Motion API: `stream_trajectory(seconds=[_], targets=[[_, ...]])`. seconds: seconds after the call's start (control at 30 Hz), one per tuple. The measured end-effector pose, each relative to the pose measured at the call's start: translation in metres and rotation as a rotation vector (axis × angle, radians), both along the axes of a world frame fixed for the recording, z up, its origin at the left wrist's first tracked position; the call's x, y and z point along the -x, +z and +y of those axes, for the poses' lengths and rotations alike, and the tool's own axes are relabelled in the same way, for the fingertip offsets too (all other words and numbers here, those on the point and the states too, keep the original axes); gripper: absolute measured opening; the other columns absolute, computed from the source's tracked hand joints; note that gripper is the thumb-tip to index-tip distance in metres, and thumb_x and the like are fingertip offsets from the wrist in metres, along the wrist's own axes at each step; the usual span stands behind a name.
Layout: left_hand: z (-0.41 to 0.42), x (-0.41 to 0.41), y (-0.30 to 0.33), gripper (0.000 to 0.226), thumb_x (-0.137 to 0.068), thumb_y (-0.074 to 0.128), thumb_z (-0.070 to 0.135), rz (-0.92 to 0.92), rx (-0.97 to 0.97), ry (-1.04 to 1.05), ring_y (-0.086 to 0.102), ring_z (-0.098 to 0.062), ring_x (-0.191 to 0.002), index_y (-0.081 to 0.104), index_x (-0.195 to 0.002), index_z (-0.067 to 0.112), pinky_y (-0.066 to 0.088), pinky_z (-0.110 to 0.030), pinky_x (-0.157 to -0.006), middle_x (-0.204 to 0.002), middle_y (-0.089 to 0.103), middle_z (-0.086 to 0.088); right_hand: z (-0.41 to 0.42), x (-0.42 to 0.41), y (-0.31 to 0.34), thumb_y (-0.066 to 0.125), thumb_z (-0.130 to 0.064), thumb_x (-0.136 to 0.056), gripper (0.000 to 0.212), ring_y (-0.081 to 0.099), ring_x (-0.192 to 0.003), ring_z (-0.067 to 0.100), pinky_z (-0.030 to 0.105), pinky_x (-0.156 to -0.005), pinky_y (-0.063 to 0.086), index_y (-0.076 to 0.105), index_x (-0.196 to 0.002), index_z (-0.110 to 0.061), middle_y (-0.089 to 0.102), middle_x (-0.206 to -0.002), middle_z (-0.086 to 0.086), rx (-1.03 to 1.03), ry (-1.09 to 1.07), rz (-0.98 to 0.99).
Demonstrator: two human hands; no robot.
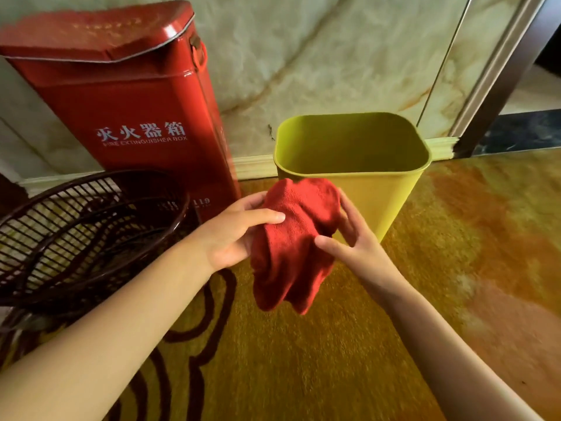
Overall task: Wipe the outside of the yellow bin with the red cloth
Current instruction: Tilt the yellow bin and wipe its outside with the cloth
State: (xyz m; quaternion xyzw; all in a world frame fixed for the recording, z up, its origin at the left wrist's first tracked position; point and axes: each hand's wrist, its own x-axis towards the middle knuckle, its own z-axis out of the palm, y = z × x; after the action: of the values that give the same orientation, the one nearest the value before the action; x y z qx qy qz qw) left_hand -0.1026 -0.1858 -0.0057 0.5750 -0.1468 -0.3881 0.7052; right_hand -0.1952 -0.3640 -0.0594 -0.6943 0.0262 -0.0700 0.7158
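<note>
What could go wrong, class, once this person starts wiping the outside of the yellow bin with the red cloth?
1. The yellow bin looks empty and light, with neither hand bracing it; a push may tip or slide it.
2. The red cloth hangs loosely bunched between left hand and right hand, so it might slip.
3. The fire extinguisher box crowds the bin's left side.

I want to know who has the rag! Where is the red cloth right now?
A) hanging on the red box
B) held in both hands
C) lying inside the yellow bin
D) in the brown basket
B: the left hand and right hand both grip the red cloth, in front of the yellow bin.
</note>
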Motion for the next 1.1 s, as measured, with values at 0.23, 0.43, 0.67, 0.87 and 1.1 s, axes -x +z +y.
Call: stream_trajectory(seconds=[0.23, 0.43, 0.67, 0.87, 1.1], targets=[[-0.011, -0.011, -0.011, 0.042, -0.068, 0.064, -0.001, -0.110, -0.269, -0.108, 0.065, -0.011, -0.080, 0.062, -0.102, 0.024, 0.053, -0.025, -0.068, -0.091, 0.070, 0.002, -0.029, 0.003, -0.032, 0.080, -0.011, -0.054, 0.027, 0.069, -0.069, 0.011, 0.022, -0.065, 0.057, 0.072, -0.080, -0.012, 0.075, -0.076, -0.001, -0.304, 0.137, 0.246], [-0.018, -0.009, -0.041, 0.033, -0.074, 0.062, -0.003, -0.187, -0.465, -0.024, 0.063, -0.009, -0.074, 0.064, -0.093, 0.023, 0.049, -0.021, -0.058, -0.092, 0.066, 0.001, -0.051, 0.009, -0.035, 0.079, -0.011, -0.059, 0.027, 0.070, -0.069, 0.019, 0.027, -0.067, 0.058, 0.071, -0.084, -0.004, 0.075, -0.079, 0.009, -0.165, 0.159, 0.397], [-0.036, -0.003, -0.067, 0.030, -0.073, 0.065, 0.002, -0.189, -0.561, 0.045, 0.062, -0.017, -0.089, 0.063, -0.089, 0.028, 0.048, -0.029, -0.068, -0.093, 0.067, 0.001, -0.059, 0.013, -0.031, 0.064, 0.003, -0.076, 0.034, 0.069, -0.085, 0.022, 0.025, -0.073, 0.058, 0.062, -0.108, -0.008, 0.071, -0.098, 0.013, -0.284, 0.097, 0.359], [-0.042, -0.005, -0.084, 0.027, -0.074, 0.065, 0.003, -0.265, -0.643, 0.077, 0.062, -0.019, -0.089, 0.063, -0.085, 0.028, 0.047, -0.026, -0.061, -0.092, 0.066, 0.001, -0.073, 0.017, -0.031, 0.058, 0.018, -0.073, 0.070, 0.069, -0.058, 0.014, 0.024, -0.055, 0.056, 0.039, -0.129, -0.019, 0.071, -0.058, 0.002, -0.444, -0.036, 0.420], [-0.062, -0.020, -0.023, 0.039, -0.076, 0.054, 0.024, -1.522, -0.610, 0.313, 0.050, -0.016, -0.112, 0.051, -0.115, 0.020, 0.040, -0.029, -0.098, -0.121, 0.054, -0.003, -0.091, 0.024, -0.025, 0.056, 0.019, -0.073, 0.042, 0.063, -0.078, 0.031, 0.037, -0.069, 0.059, 0.052, -0.113, 0.007, 0.064, -0.104, 0.026, -0.496, -0.185, 0.560]])
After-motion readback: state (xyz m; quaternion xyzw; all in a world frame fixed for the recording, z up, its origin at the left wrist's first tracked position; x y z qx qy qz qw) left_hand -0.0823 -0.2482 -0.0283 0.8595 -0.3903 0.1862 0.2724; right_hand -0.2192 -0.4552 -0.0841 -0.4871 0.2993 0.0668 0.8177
